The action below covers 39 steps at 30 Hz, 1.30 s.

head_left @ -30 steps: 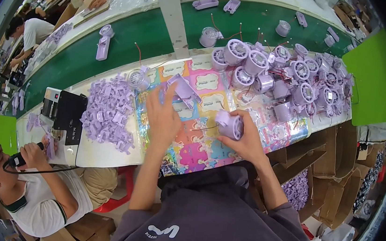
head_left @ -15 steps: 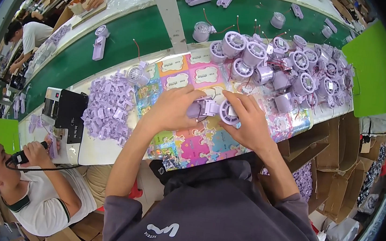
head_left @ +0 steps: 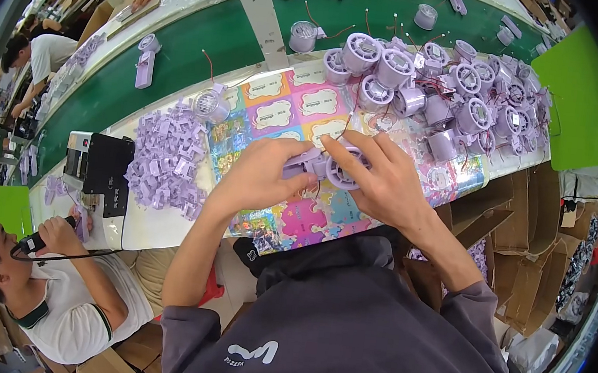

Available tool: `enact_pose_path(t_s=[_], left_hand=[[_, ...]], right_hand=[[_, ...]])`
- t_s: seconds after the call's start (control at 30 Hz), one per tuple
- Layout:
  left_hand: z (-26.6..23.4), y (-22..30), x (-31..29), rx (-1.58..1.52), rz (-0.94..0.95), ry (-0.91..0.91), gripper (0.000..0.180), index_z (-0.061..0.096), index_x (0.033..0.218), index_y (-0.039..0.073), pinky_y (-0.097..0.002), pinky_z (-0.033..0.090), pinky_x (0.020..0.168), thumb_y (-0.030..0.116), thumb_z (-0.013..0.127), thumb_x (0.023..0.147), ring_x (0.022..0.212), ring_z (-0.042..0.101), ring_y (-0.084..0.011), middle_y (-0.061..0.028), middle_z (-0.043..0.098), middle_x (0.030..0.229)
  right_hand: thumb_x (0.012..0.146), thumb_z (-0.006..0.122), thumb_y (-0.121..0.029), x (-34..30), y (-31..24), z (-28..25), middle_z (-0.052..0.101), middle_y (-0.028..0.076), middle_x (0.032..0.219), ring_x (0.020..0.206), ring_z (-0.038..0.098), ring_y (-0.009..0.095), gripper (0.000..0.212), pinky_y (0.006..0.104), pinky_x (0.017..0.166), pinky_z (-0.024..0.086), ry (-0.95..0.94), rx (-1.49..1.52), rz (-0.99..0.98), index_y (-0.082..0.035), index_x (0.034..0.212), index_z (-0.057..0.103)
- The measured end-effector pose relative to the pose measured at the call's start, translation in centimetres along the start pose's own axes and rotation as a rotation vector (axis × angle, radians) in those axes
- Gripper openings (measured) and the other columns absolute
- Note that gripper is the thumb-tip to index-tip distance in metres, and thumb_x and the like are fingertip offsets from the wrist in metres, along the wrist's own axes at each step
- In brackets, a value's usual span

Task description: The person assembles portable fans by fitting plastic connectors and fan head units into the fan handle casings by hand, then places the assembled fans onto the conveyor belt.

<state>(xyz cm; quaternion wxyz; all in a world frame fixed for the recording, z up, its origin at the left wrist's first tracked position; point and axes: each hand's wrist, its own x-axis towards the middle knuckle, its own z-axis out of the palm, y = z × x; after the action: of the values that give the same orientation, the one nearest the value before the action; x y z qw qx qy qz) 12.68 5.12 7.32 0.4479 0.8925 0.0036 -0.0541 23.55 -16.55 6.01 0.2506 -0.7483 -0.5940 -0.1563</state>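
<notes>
Over the colourful mat [head_left: 303, 220], the left hand [head_left: 260, 171] pinched a purple handle [head_left: 301, 161] between thumb and fingers while the right hand [head_left: 391, 178], fingers curled over it, gripped a round purple fan [head_left: 336, 175] touching that handle.

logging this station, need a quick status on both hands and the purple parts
Left hand gripping purple casing. Right hand on round purple housing. Parts together between hands, fingers partly hiding the join. No obstruction visible.
</notes>
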Motion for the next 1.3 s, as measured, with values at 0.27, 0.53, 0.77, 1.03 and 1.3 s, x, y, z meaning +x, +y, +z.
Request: enact_pose_path(t_s=[0.27,0.53,0.77,1.03,1.3], left_hand=[[1.3,-0.7,-1.3,-0.207,0.031,0.195,0.037,0.07,0.117,-0.006,-0.035,0.055,0.072,0.011,0.077,0.085,0.08,0.073,-0.0232,-0.0202,0.074,0.094],[-4.3,-2.7,-3.9,-0.156,0.018,0.309,0.032,0.07,0.12,-0.005,-0.0302,0.055,0.079,0.011,0.073,0.092,0.089,0.069,-0.0118,-0.013,0.077,0.099],[-17.6,-13.3,0.8,-0.194,-0.322,0.824,0.031,0.074,0.111,-0.005,-0.027,0.047,0.069,0.023,0.067,0.099,0.078,0.06,-0.0086,-0.0036,0.072,0.089],[-22.0,-30.9,10.6,-0.135,-0.576,1.016,0.041,0.073,0.098,-0.009,-0.0448,0.047,0.078,0.03,0.072,0.089,0.087,0.066,-0.0291,-0.0243,0.073,0.095],[-21.5,-25.7,12.8,1.05,-0.202,0.963,0.036,0.071,0.119,0.007,-0.0444,0.05,0.094,0.016,0.072,0.084,0.109,0.061,-0.0372,-0.0185,0.064,0.109]], right_hand=[[0.067,0.073,-0.001,1.7,0.4,-0.6,0.064,0.01,0.117,0.088,0.061,0.027,0.069,0.0374,0.074,0.054,-0.006,-0.008,-0.105,-0.014,0.135,0.066],[0.08,0.079,-0.007,1.1,0.9,3.1,0.064,0.014,0.125,0.095,0.065,0.032,0.064,0.0427,0.083,0.054,0.116,0.368,0.09,-0.008,0.14,0.057],[0.085,0.073,-0.012,-4.6,2.0,8.5,0.062,0.01,0.097,0.084,0.064,0.031,0.024,0.0416,0.073,0.053,-0.038,0.34,0.325,-0.006,0.107,0.066],[0.085,0.073,-0.011,-3.9,1.5,8.3,0.063,0.009,0.1,0.085,0.066,0.028,0.017,0.0386,0.074,0.054,-0.026,0.269,0.327,-0.007,0.101,0.066],[0.085,0.073,-0.011,-3.6,2.0,8.8,0.064,0.009,0.097,0.083,0.067,0.028,0.017,0.0363,0.074,0.056,-0.029,0.248,0.353,-0.006,0.099,0.065]])
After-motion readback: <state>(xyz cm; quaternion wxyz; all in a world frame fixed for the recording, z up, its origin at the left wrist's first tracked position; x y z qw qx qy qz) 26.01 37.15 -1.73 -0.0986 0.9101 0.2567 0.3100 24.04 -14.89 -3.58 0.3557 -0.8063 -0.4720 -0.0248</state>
